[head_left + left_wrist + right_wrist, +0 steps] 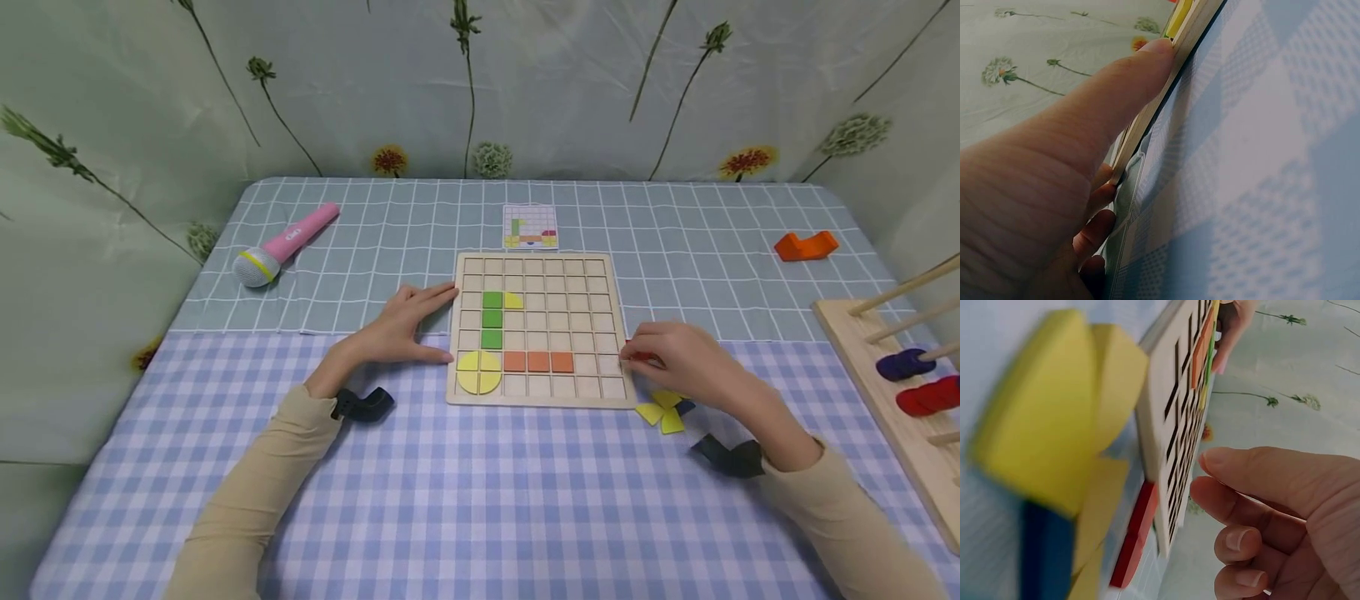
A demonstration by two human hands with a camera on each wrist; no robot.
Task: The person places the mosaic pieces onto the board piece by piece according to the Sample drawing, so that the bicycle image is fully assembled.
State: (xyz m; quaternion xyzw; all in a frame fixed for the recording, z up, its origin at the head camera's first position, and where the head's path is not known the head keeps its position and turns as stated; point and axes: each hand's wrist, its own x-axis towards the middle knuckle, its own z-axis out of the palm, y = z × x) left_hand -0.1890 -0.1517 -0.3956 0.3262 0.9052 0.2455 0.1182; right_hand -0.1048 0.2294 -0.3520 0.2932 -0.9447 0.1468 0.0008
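A wooden grid board (pixel 538 403) lies at the middle of the table. Set in its cells are a column of green squares (pixel 492 318), a yellow quarter piece (pixel 513 301), a row of orange squares (pixel 538 362) and a yellow circle of quarter pieces (pixel 468 382). My left hand (pixel 393 327) touches the board's left edge with spread thumb and fingers. Over its right edge hovers my right hand (pixel 681 358), fingers loosely curled, with nothing between thumb and forefinger in the right wrist view. Red pieces (pixel 1135 534) lie on the cloth beneath it, beside the board.
Several loose yellow quarter pieces (pixel 672 422) and a blue piece (pixel 686 407) lie below my right hand. A pattern card (pixel 529 215) sits behind the board. Around are a pink toy microphone (pixel 300 234), an orange curved block (pixel 806 247) and a wooden peg stand (pixel 847 346) with rings.
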